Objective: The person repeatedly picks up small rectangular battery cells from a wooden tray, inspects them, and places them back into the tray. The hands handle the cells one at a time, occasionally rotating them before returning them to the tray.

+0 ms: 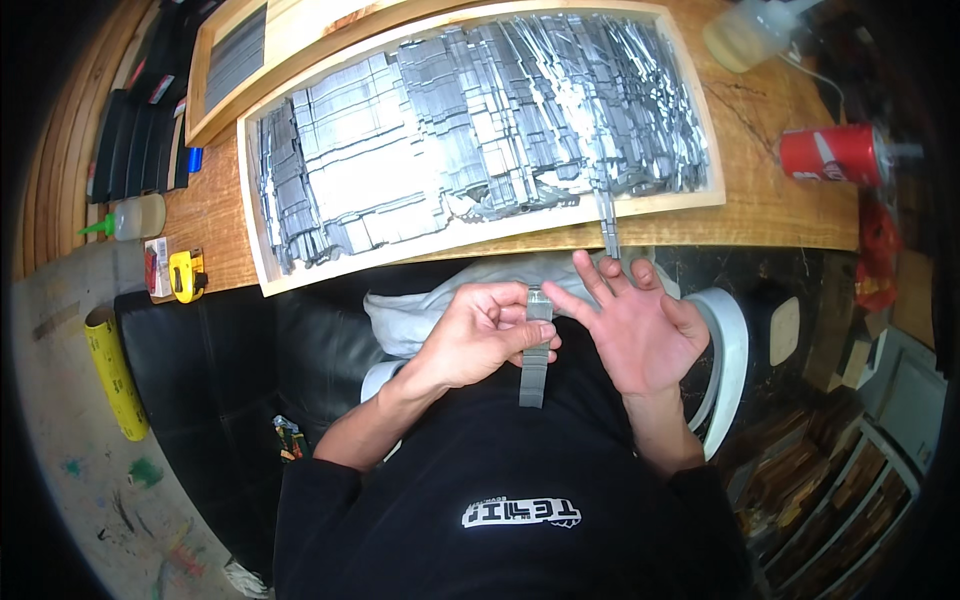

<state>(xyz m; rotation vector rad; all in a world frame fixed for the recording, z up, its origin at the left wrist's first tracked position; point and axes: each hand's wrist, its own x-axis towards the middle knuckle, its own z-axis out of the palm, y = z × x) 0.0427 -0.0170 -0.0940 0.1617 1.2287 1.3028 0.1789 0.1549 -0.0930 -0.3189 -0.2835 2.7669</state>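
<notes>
My left hand [480,335] is closed on a short stack of thin grey strips [534,382], held upright in front of my black shirt with the thumb across its middle. My right hand [645,345] is turned palm up with its fingers spread and holds nothing. Its leftmost fingertip reaches the upper end of the stack; whether it touches I cannot tell. Just beyond the right fingertips, a narrow bundle of strips [609,232] sticks out over the front edge of a shallow wooden tray [480,232]. Rows of shiny grey strips [440,120] fill that tray.
On the wooden table [770,215] lie a red can [830,155], a squeeze bottle [750,35], a green-tipped glue bottle [138,216] and a yellow tape measure [187,276]. Behind stands another wooden frame [215,70]. A yellow tube [115,375] lies at left.
</notes>
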